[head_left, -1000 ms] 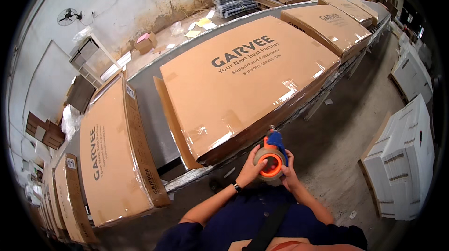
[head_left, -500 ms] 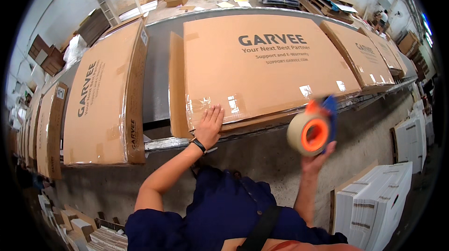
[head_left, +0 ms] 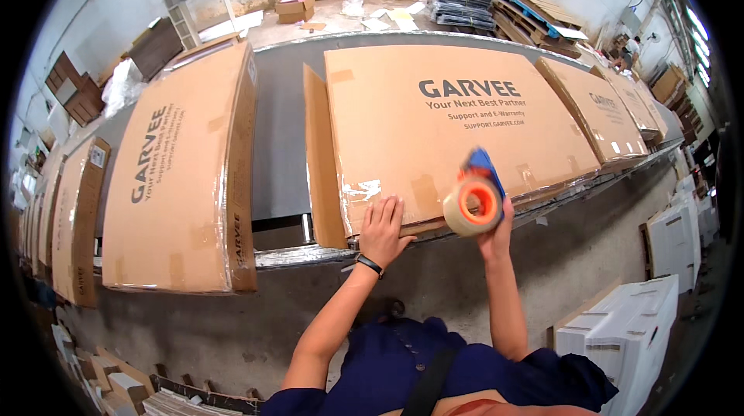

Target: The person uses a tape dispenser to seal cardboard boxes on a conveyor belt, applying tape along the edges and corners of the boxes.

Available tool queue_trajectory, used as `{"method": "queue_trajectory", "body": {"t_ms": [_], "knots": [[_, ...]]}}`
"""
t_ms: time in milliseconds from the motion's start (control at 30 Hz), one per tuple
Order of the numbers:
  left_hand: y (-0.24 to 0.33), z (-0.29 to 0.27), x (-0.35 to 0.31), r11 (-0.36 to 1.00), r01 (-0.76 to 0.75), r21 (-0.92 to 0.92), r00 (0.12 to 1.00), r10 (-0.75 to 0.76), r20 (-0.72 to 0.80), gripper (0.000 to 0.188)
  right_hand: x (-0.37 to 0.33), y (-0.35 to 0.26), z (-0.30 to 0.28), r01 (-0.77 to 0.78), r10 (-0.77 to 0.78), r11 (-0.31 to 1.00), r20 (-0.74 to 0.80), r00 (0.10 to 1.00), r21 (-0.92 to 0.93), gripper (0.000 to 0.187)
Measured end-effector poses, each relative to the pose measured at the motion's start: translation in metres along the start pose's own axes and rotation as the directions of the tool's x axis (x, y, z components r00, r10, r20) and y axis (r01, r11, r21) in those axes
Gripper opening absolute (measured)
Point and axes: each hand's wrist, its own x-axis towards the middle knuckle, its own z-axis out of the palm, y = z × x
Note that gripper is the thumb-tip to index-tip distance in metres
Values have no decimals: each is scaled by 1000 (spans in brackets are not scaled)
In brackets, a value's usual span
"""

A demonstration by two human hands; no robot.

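A large flat cardboard box (head_left: 387, 137) lies on a grey conveyor belt (head_left: 280, 144) in front of me. My left hand (head_left: 384, 227) rests flat on its near left corner, fingers stretched over strips of clear tape. At the box's left end a side flap (head_left: 322, 160) stands open. In my right hand (head_left: 496, 236) is a blue and orange tape dispenser (head_left: 475, 203) with a thick roll of clear tape. It is held up over the near edge of the box, slightly blurred; whether it touches the cardboard I cannot tell.
Another taped box (head_left: 174, 183) lies to the left on the belt, with several more beyond it. To the right, a closed box (head_left: 601, 110) sits against mine. White stacked panels (head_left: 620, 338) stand on the floor at lower right. Pallets (head_left: 542, 17) lie behind the belt.
My right hand has brought the tape dispenser left and inward over the box's near edge. My left hand stays on the corner. The whole view has shifted a little.
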Motion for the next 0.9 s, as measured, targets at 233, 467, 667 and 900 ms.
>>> {"method": "queue_trajectory", "body": {"t_ms": [233,467,667,900], "knots": [[6,-8,5,1000,31,-2,996,-31,88,80,-102,-76,-121,415,-235,886,-570,787,208,65],[5,-2,6,999,31,-28,999,-29,43,76,-120,-81,-243,796,-519,591,-817,249,-133,54],[3,14,6,1000,13,-20,999,-14,-46,68,29,27,-25,560,-472,811,-752,460,-167,46],[8,10,11,1000,6,-15,996,-8,-84,58,17,-4,-105,236,-42,912,-496,867,336,53]]}}
